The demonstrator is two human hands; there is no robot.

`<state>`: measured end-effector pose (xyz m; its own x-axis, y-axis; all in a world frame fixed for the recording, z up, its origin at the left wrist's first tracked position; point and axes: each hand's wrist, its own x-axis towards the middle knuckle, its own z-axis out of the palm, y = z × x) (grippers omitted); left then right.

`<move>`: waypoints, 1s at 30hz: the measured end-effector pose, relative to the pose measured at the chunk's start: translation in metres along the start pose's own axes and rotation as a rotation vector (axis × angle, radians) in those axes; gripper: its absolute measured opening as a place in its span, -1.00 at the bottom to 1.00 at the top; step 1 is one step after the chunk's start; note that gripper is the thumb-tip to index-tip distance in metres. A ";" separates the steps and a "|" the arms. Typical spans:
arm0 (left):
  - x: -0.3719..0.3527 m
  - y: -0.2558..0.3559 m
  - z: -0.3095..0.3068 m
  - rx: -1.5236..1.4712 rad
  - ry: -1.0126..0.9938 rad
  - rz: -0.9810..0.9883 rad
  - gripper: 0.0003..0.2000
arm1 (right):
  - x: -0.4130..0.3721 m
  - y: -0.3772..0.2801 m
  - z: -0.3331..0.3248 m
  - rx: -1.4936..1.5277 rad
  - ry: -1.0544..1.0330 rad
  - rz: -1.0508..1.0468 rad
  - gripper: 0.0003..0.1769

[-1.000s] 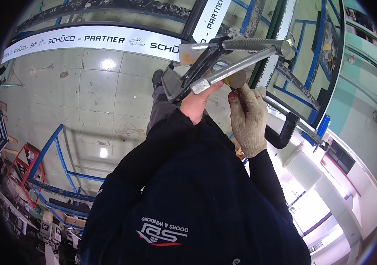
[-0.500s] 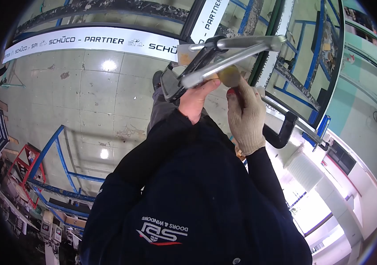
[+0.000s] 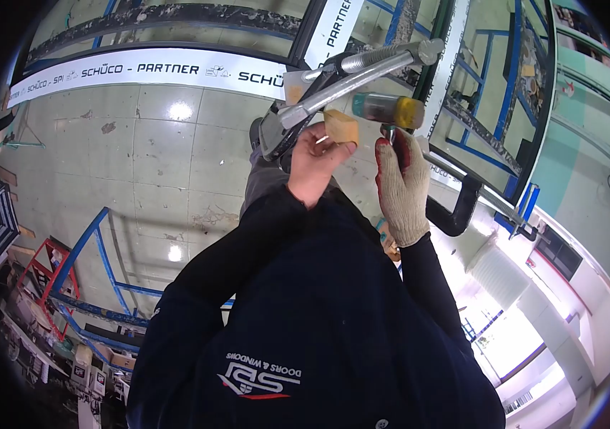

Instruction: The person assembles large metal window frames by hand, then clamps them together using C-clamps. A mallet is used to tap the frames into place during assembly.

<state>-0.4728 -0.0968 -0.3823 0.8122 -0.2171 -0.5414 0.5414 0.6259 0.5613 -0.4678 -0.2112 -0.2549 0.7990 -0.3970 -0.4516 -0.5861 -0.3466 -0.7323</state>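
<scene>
The wooden block [image 3: 341, 128] has come out into view, pinched in the left hand [image 3: 313, 161] grip just under the clamp [image 3: 351, 75]. The gloved right hand [image 3: 401, 187] has slipped below the handle [image 3: 389, 109], its grip closed on the clamp's screw, so the clamp looks slackened.

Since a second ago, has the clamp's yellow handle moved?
Yes. The yellow handle has risen toward the level of the SCHÜCO banner and now shows whole above the right hand, which covered it before.
</scene>
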 end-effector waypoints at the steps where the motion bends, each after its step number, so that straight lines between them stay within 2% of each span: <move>1: 0.003 0.002 -0.003 -0.009 -0.013 -0.001 -0.54 | -0.001 -0.002 -0.001 -0.022 -0.016 0.026 -0.59; 4: 0.007 0.013 -0.003 -0.041 -0.044 0.006 -0.65 | 0.000 0.014 0.001 -0.105 -0.034 -0.111 -0.60; 7: 0.013 0.001 -0.014 -0.032 -0.008 0.032 -0.70 | -0.002 0.011 0.003 -0.084 -0.031 -0.092 -0.59; 10: 0.016 0.003 -0.015 -0.084 -0.002 -0.014 -0.76 | -0.002 0.012 0.001 -0.208 -0.053 -0.212 -0.53; 13: 0.019 0.007 -0.016 -0.078 -0.038 -0.037 -0.75 | -0.006 0.003 0.000 -0.200 -0.052 -0.245 -0.57; 16: 0.013 0.014 -0.009 -0.048 -0.053 -0.071 -0.57 | -0.004 0.002 0.002 -0.263 -0.036 -0.372 -0.56; 22: 0.012 0.011 0.000 -0.086 -0.019 -0.078 -0.58 | -0.004 -0.009 0.006 -0.422 -0.007 -0.467 -0.52; 25: 0.010 0.016 0.000 -0.075 0.015 -0.129 -0.60 | -0.005 -0.010 0.007 -0.447 -0.036 -0.441 -0.52; 28: 0.012 0.012 0.000 -0.038 0.006 -0.064 -0.62 | -0.005 -0.008 0.007 -0.497 -0.025 -0.402 -0.55; 30: 0.014 0.007 -0.002 -0.028 -0.010 -0.019 -0.64 | -0.010 -0.010 0.004 -0.481 0.026 -0.483 -0.57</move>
<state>-0.4584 -0.0942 -0.3872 0.8040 -0.2362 -0.5457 0.5507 0.6420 0.5335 -0.4696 -0.2000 -0.2452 0.9861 -0.1208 -0.1140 -0.1635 -0.8272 -0.5377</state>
